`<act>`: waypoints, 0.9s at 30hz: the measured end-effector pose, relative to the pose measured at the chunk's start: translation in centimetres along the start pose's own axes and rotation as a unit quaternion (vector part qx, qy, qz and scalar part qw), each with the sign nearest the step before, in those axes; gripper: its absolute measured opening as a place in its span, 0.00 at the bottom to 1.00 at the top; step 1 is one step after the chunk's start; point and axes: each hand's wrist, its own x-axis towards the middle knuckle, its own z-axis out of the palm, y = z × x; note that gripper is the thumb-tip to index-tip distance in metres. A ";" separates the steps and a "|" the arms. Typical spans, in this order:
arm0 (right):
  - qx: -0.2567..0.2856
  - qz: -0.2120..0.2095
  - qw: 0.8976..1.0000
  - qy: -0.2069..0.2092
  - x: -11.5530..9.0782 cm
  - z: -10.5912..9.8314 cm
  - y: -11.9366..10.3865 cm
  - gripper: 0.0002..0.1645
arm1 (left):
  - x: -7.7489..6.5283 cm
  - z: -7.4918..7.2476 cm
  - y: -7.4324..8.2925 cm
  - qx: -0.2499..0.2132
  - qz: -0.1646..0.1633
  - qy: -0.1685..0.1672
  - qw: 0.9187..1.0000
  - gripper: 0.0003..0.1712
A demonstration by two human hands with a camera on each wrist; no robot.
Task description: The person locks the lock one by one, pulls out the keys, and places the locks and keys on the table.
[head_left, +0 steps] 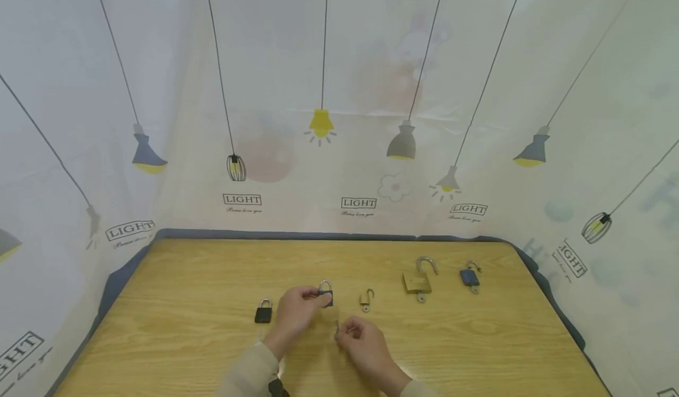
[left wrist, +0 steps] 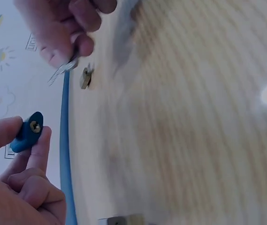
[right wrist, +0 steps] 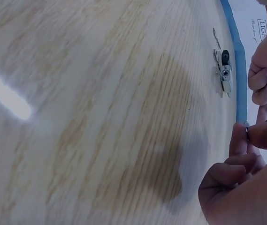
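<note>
Pinching a closed blue padlock (left wrist: 26, 137) in the left hand (head_left: 294, 313), keyhole visible. Right hand (head_left: 365, 343) pinches a key (left wrist: 68, 66), apart from the lock. Head view: held lock sits between black padlock (head_left: 263, 312) and small open brass padlock (head_left: 364, 299).

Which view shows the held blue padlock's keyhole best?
Left wrist: the blue padlock has its keyhole turned to that camera, unobstructed. The head view shows the padlock's body and shackle, small, but no keyhole. The right wrist view shows no keyhole either.
</note>
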 end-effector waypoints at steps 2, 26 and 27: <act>-0.014 0.001 1.000 0.011 0.0 0.0 0.0 0.06 | 0.1 -0.5 0.3 0.015 0.010 0.001 1.000 0.18; -0.030 0.013 0.999 -0.003 0.3 0.0 -0.1 0.05 | 0.1 -3.0 -0.3 0.191 0.003 -0.016 0.981 0.11; -0.030 0.014 0.999 -0.006 0.3 0.0 -0.1 0.05 | 0.0 -3.0 -0.4 0.201 0.004 -0.014 0.979 0.11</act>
